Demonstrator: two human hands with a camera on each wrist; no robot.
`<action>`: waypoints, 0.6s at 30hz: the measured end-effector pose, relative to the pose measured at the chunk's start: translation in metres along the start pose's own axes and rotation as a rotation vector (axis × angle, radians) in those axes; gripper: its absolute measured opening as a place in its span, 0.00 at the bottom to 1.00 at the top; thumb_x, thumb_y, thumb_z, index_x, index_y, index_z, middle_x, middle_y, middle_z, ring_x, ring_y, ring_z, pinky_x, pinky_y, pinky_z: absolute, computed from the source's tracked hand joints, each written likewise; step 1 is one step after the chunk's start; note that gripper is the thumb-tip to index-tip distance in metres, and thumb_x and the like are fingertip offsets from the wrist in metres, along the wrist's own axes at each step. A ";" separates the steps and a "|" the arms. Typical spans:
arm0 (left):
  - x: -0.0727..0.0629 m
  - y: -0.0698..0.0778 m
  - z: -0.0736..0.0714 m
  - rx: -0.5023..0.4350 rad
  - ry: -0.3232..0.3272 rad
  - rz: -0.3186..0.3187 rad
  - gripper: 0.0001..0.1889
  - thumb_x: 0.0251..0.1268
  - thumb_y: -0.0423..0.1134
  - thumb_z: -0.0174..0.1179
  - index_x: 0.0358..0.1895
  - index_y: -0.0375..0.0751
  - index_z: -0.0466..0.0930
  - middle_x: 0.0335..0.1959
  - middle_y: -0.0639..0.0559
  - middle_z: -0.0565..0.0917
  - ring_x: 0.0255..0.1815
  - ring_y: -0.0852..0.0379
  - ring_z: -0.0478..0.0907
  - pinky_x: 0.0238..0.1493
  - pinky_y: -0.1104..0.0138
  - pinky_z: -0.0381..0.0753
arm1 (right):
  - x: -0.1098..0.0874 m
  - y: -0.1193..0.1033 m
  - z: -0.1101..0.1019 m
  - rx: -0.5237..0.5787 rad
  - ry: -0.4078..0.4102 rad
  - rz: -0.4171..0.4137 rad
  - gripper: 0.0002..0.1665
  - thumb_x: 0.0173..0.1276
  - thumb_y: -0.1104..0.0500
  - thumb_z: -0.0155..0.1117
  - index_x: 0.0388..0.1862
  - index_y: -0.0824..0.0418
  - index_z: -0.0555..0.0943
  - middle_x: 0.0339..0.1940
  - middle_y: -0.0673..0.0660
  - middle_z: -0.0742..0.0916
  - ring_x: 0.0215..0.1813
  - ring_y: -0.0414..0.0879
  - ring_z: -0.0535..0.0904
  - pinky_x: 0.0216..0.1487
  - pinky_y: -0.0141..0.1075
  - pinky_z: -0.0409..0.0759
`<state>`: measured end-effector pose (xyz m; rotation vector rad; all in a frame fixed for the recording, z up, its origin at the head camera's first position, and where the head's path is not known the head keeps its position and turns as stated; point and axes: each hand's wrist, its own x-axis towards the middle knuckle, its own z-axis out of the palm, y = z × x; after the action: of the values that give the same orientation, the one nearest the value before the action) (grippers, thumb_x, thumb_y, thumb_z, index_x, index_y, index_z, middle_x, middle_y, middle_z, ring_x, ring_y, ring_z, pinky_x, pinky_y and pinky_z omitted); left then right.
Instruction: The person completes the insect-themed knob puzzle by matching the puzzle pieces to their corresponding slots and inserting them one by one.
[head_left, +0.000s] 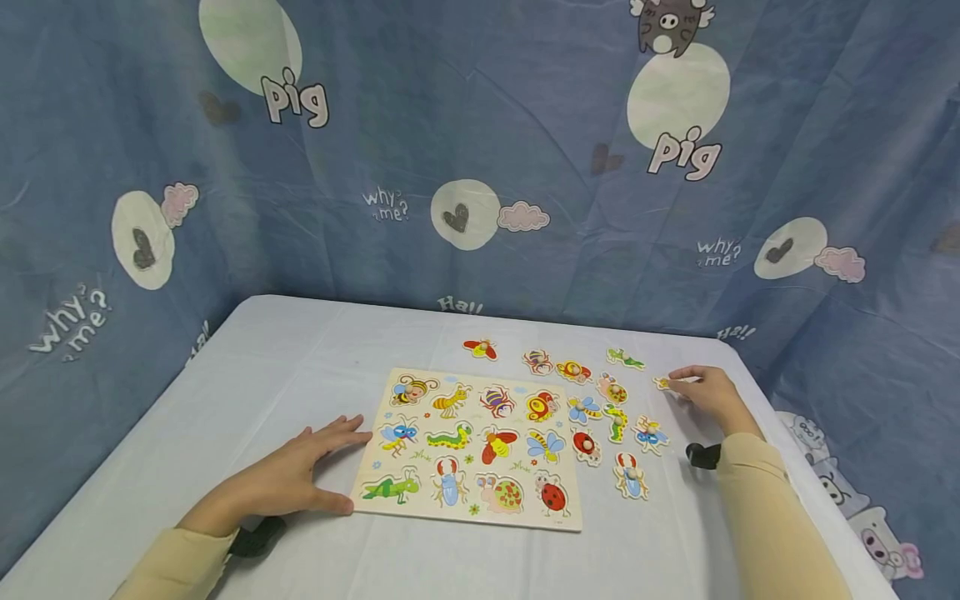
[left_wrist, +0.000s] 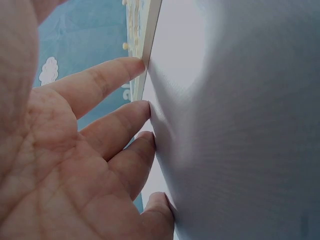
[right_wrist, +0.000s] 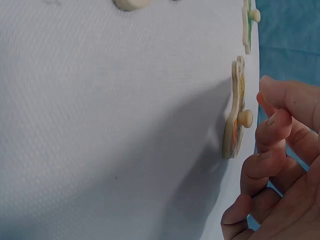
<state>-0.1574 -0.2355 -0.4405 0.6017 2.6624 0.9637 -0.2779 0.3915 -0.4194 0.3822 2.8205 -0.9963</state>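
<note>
My left hand (head_left: 288, 471) spreads its fingers along the left side of the wooden insect puzzle board (head_left: 408, 514). In the left wrist view, a fingertip (left_wrist: 135, 65) touches the board's edge (left_wrist: 149, 37), while the other fingertips rest on the white cloth. My right hand (head_left: 708, 392) is at the far right of the table, its fingers loosely bent. Just beyond its fingertips lies a small yellow puzzle piece (head_left: 660, 382), partly hidden in the head view. The right wrist view shows this knobbed piece (right_wrist: 235, 112) flat on the cloth, with a gap between its knob and the fingers.
Several knobbed pieces lie right of and behind the board, including a stag beetle (head_left: 631, 483), a ladybug (head_left: 583, 442), a caterpillar (head_left: 617, 425), a spider (head_left: 536, 362) and a grasshopper (head_left: 626, 359). A blue printed curtain (head_left: 465, 125) hangs behind the white table (head_left: 285, 358).
</note>
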 end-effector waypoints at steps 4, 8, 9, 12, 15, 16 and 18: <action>0.000 0.000 0.000 0.003 0.000 -0.003 0.50 0.46 0.56 0.85 0.77 0.48 0.76 0.86 0.36 0.63 0.87 0.27 0.53 0.82 0.24 0.44 | 0.002 0.004 0.001 -0.001 0.000 0.001 0.27 0.77 0.53 0.65 0.65 0.71 0.81 0.36 0.55 0.85 0.41 0.49 0.77 0.41 0.37 0.73; 0.000 0.000 0.000 0.005 0.000 -0.002 0.50 0.46 0.56 0.85 0.77 0.47 0.75 0.86 0.36 0.63 0.87 0.27 0.53 0.81 0.24 0.44 | 0.004 0.007 0.002 0.011 -0.013 0.036 0.26 0.77 0.53 0.65 0.65 0.70 0.81 0.38 0.55 0.85 0.44 0.51 0.77 0.42 0.39 0.73; 0.000 0.001 -0.001 0.004 0.000 0.000 0.50 0.46 0.56 0.85 0.77 0.47 0.75 0.86 0.36 0.63 0.87 0.27 0.53 0.81 0.24 0.44 | 0.004 0.007 0.003 0.013 -0.015 0.046 0.26 0.77 0.53 0.65 0.65 0.69 0.81 0.38 0.55 0.85 0.44 0.52 0.77 0.43 0.39 0.73; 0.000 0.001 -0.001 0.001 0.000 0.003 0.51 0.46 0.56 0.85 0.77 0.47 0.75 0.86 0.36 0.63 0.87 0.27 0.53 0.81 0.24 0.43 | 0.004 0.008 0.003 0.009 -0.016 0.053 0.26 0.77 0.53 0.64 0.66 0.69 0.81 0.39 0.56 0.85 0.44 0.52 0.78 0.42 0.39 0.73; 0.000 0.001 -0.001 0.009 0.002 0.004 0.51 0.46 0.57 0.85 0.77 0.47 0.75 0.86 0.36 0.64 0.87 0.27 0.54 0.81 0.24 0.44 | 0.004 0.009 0.003 0.000 -0.006 0.047 0.26 0.77 0.54 0.64 0.66 0.69 0.80 0.39 0.57 0.86 0.44 0.52 0.78 0.42 0.38 0.73; 0.000 0.000 0.000 0.011 0.003 0.004 0.51 0.46 0.57 0.85 0.77 0.47 0.75 0.86 0.36 0.64 0.87 0.27 0.54 0.82 0.24 0.44 | 0.004 0.010 0.003 0.001 -0.003 0.044 0.26 0.77 0.55 0.64 0.66 0.70 0.80 0.39 0.57 0.86 0.43 0.52 0.79 0.42 0.38 0.73; 0.000 0.000 0.000 0.016 0.005 0.004 0.51 0.46 0.57 0.85 0.77 0.47 0.75 0.86 0.37 0.64 0.87 0.27 0.54 0.82 0.24 0.44 | 0.003 0.010 0.003 0.002 0.005 0.041 0.26 0.77 0.55 0.64 0.66 0.71 0.80 0.39 0.58 0.86 0.43 0.51 0.79 0.41 0.38 0.74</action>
<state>-0.1570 -0.2358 -0.4404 0.6086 2.6767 0.9463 -0.2782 0.3980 -0.4285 0.4408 2.8045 -0.9913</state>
